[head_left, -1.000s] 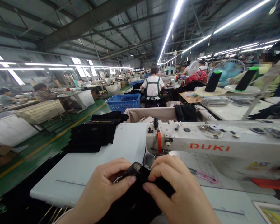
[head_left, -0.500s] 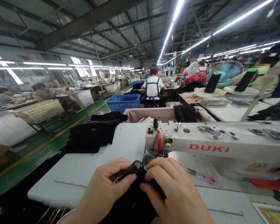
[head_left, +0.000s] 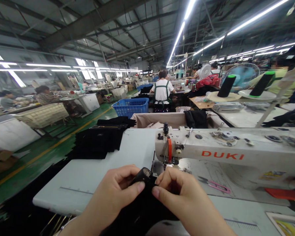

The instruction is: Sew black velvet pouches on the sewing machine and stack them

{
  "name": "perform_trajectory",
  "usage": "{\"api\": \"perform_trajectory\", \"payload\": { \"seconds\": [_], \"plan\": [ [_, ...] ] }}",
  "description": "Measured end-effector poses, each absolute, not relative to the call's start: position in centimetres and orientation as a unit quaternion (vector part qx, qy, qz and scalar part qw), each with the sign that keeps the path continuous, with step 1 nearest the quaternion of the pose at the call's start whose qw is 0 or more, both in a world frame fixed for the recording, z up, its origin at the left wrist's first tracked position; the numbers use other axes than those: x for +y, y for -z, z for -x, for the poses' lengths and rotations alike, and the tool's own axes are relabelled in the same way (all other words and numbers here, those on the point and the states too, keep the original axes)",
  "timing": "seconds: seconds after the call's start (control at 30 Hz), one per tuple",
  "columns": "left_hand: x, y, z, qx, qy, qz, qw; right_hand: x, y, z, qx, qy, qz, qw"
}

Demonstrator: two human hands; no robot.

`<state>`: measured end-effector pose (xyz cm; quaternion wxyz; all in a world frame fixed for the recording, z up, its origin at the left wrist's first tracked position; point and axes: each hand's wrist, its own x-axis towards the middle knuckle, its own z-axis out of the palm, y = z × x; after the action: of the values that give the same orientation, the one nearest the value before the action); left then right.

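Black fabric (head_left: pixel 140 213) hangs between my two hands, just in front of the needle area of a white sewing machine (head_left: pixel 221 150). My left hand (head_left: pixel 118 190) pinches a folded, shiny black edge of it between thumb and fingers. On the right, my right hand (head_left: pixel 179 191) grips the same fabric, thumb and fingertips pressed together close to the left thumb. The machine's presser area is partly hidden behind my right fingers. Pink-handled thread snips (head_left: pixel 217 186) lie on the machine bed to the right of my hands.
A stack of black pieces (head_left: pixel 99 139) lies on the table's far left part. Behind the machine are a fabric-lined bin (head_left: pixel 159 118) and a blue basket (head_left: pixel 131 106). Black thread cones (head_left: pixel 227 86) stand at the back right. A person in a white shirt (head_left: pixel 161 90) sits ahead.
My right hand's fingers have shifted on the fabric, with the thumb now against the index finger. The fabric's folded edge has tilted slightly. The whole view has moved a little.
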<state>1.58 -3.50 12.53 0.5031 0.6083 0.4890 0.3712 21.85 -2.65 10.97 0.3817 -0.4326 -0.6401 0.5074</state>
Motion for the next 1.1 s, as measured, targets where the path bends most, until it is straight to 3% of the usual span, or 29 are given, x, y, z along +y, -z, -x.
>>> {"api": "perform_trajectory", "payload": {
  "seconds": [0.23,0.37,0.5,0.6,0.7,0.83,1.1],
  "plan": [
    [-2.6,-16.4,-0.4,0.497,-0.222,-0.649,0.532,-3.7,-11.3,-20.9,-0.611,-0.569,0.378,0.400],
    [-0.6,-19.1,0.6,0.466,-0.046,-0.716,0.517,-5.1,-10.2,-20.5,-0.700,-0.492,0.280,0.435],
    [2.5,-13.7,1.0,0.458,0.074,-0.794,0.392,-4.3,-4.3,-20.1,-0.778,-0.388,0.270,0.414],
    [4.1,-7.0,0.5,0.473,0.087,-0.802,0.353,-2.8,0.8,-19.6,-0.904,-0.173,0.271,0.283],
    [5.5,-2.7,-0.4,0.490,0.082,-0.803,0.328,-1.0,3.3,-19.5,-0.937,-0.083,0.255,0.224],
    [8.2,-1.6,-1.1,0.496,0.063,-0.805,0.319,1.3,3.1,-20.5,-0.942,-0.048,0.262,0.206],
    [11.4,-2.3,-0.8,0.465,0.050,-0.780,0.415,2.8,3.4,-22.6,-0.951,-0.022,0.234,0.201]
  ]
}}
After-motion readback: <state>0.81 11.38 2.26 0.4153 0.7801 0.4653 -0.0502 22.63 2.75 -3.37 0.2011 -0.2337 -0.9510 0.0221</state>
